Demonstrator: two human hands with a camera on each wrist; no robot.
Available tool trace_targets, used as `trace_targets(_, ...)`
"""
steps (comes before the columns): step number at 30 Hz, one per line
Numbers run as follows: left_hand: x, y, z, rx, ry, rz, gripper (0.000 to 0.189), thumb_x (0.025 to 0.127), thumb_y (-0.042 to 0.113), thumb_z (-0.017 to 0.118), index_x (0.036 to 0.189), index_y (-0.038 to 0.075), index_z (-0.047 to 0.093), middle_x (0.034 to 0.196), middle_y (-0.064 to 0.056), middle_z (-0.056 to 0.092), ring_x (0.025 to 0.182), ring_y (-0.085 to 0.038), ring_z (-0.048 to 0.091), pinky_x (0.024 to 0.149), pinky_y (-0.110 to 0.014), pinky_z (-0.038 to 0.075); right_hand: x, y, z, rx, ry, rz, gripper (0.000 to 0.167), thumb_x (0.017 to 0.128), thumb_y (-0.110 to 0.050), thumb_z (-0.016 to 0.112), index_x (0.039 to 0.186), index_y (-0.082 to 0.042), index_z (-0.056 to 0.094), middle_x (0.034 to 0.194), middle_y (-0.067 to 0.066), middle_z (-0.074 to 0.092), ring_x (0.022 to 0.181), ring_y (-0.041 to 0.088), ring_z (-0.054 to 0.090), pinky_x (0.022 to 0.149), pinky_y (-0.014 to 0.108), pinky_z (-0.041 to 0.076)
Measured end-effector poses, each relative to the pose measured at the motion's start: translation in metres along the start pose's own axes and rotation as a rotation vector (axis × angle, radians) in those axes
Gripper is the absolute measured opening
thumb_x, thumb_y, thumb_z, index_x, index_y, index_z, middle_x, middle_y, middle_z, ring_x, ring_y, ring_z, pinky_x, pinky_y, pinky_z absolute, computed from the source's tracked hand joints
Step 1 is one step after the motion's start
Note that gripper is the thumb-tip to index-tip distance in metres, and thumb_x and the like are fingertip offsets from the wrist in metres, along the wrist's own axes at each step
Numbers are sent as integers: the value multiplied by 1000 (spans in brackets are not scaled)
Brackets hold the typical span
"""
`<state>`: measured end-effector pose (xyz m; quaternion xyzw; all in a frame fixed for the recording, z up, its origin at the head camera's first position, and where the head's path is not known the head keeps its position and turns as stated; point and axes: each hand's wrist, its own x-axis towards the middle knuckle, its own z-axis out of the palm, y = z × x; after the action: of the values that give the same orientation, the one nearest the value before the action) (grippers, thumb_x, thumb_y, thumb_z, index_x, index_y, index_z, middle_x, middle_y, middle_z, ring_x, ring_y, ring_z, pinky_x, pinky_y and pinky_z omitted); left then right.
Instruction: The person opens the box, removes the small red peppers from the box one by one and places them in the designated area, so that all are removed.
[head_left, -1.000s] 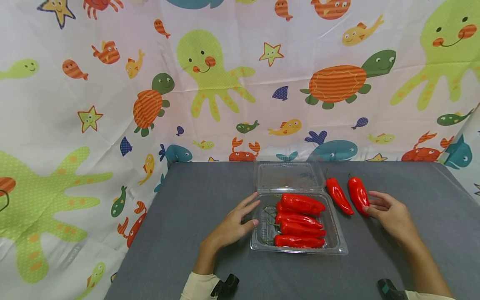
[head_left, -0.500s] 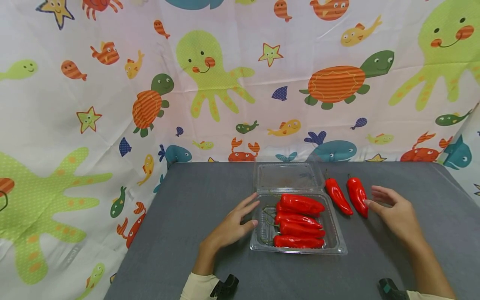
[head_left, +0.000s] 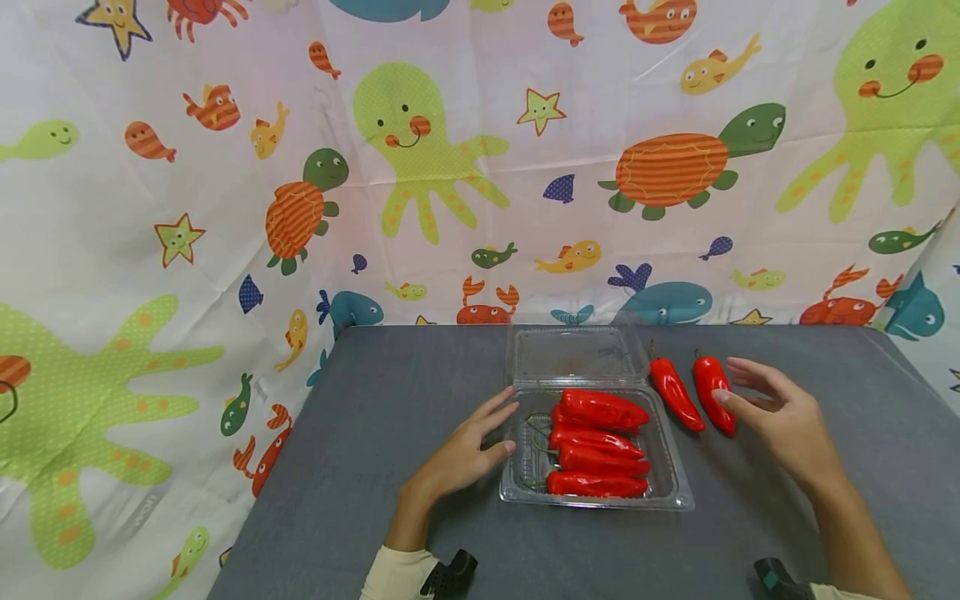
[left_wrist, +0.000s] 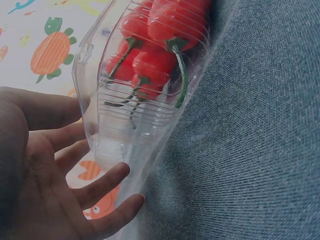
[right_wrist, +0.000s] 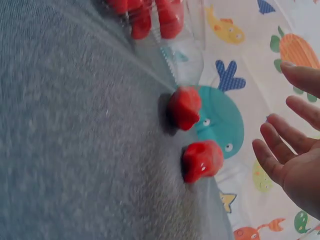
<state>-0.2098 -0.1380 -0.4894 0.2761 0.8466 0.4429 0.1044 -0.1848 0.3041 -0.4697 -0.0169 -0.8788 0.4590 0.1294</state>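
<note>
Several glossy red chili peppers (head_left: 596, 483) with green stems lie side by side in a clear plastic clamshell box (head_left: 678, 467), its lid (head_left: 572, 354) swung back. My left hand (head_left: 465, 458) is at the box's left wall, fingers spread and relaxed; in the left wrist view some fingertips reach the rim. Right of the box, two more peppers lie on the table, a nearer-the-box pepper (head_left: 677, 395) and a right-hand pepper (head_left: 712, 390). Over the latter's right side hovers my right hand (head_left: 787, 425), thumb and fingers apart; the right wrist view shows a gap between hand and peppers.
A grey cloth-covered table (head_left: 360, 417) carries everything. Behind and left of it hangs a white curtain (head_left: 465, 275) printed with sea animals. Each forearm wears a black wrist camera, such as the left camera (head_left: 453, 571).
My right hand first touched the right-hand pepper's lower end, drew back slightly, then rose over the pepper toward its upper part. The left hand and the box stay still.
</note>
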Motion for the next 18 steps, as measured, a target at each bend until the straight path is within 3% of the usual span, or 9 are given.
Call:
trace_targets(1,0,0,0,-1,0,-2,63,105,19,61,163,7,41,177,2,22,162,-27,23,125,-63,28,-1,-2,0,4,0,-13,64,101,-34,73,156,-10,52,149,23,55,114,-9,50,81,0,43)
trace_targets(10,0,-1,1,-7,4,-10,63,105,21,61,163,8,41,177,4,22,162,-27,23,125,-64,28,-5,-20,8,17,-62,-61,63,101,-33,73,157,-12,51,146,20,59,113,-13,50,83,2,46)
trace_targets(18,0,0,0,-3,1,-8,63,105,20,61,163,8,41,177,4,22,162,-27,23,125,-64,27,-9,-29,18,55,-158,-91,63,102,-30,73,158,-16,49,144,17,59,107,-10,60,79,16,58)
